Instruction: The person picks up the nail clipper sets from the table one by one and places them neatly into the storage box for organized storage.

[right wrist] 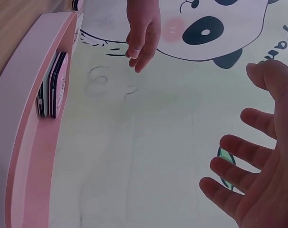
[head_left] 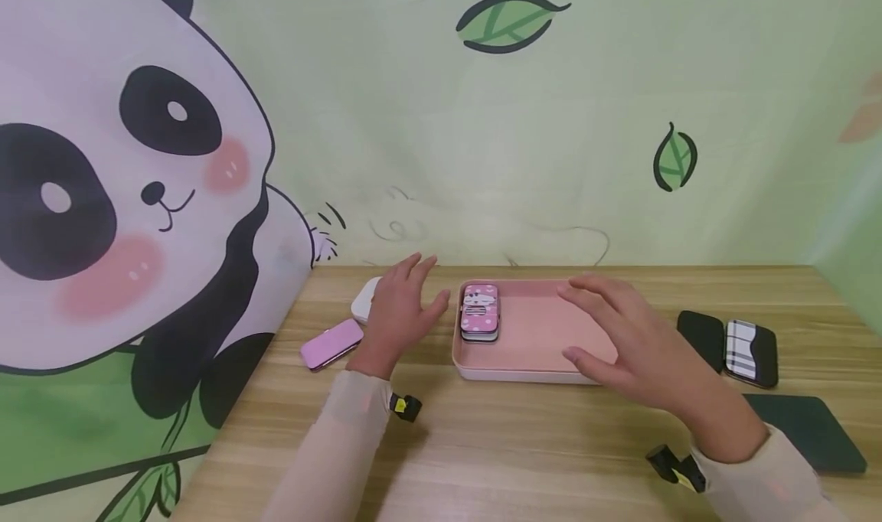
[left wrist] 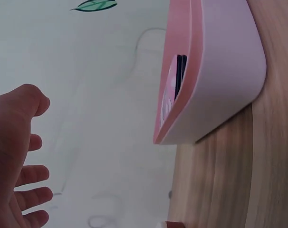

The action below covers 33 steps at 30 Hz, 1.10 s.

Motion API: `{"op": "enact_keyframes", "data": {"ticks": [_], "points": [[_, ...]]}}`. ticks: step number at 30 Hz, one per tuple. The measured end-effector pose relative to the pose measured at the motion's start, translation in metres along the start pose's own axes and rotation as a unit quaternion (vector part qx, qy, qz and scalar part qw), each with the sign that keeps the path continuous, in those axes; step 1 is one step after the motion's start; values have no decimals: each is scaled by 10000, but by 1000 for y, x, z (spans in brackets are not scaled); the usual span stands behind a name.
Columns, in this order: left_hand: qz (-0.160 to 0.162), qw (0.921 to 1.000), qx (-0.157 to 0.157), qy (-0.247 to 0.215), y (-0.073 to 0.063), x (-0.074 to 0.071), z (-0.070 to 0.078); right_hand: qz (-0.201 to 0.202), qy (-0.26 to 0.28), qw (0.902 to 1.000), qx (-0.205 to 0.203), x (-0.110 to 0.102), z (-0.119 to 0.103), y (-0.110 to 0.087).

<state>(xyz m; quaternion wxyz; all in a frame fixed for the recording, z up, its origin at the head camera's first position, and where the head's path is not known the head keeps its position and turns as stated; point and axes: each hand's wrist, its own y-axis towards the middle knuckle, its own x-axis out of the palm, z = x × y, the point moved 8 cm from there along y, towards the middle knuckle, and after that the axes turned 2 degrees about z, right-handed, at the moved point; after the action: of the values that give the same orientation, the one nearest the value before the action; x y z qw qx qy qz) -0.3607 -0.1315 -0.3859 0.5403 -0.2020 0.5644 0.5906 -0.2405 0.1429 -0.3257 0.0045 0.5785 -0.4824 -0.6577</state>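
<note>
My left hand [head_left: 400, 317] hovers left of a shallow pink tray [head_left: 530, 327], its fingers spread and nothing in them. Over the tray's right end is my right hand [head_left: 637, 347], also empty, with thumb and fingers apart. A small pink case [head_left: 478, 300] with a cartoon animal and white dots lies in the tray's left end. In the right wrist view, the pink case [right wrist: 60, 85] shows dark edges in stacked layers. Both hands appear raised above the tabletop, apart from the tray's walls.
A plain pink case [head_left: 332, 344] and a white rounded object [head_left: 363, 301], partly hidden by the left hand, lie left of the tray. To the right are an opened black case [head_left: 761, 353] with a plaid pocket and a dark green flat pad [head_left: 806, 430]. A panda-print cloth hangs behind.
</note>
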Motion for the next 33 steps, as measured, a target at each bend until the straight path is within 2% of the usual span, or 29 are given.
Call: {"op": "enact_keyframes", "data": {"ticks": [9, 18, 25, 33], "points": [[-272, 9990, -320, 153, 1, 11, -22, 6, 35, 10000, -93, 4, -2, -2], [-335, 9969, -683, -195, 2, 12, -49, -20, 42, 9999, -121, 7, -1, 0], [-449, 9949, -884, -156, 2, 12, -58, -296, 74, 9994, -152, 15, -2, 1], [-486, 9933, -1034, -159, 1, 17, -66, -430, 166, 9988, -154, 20, -7, 1]]}}
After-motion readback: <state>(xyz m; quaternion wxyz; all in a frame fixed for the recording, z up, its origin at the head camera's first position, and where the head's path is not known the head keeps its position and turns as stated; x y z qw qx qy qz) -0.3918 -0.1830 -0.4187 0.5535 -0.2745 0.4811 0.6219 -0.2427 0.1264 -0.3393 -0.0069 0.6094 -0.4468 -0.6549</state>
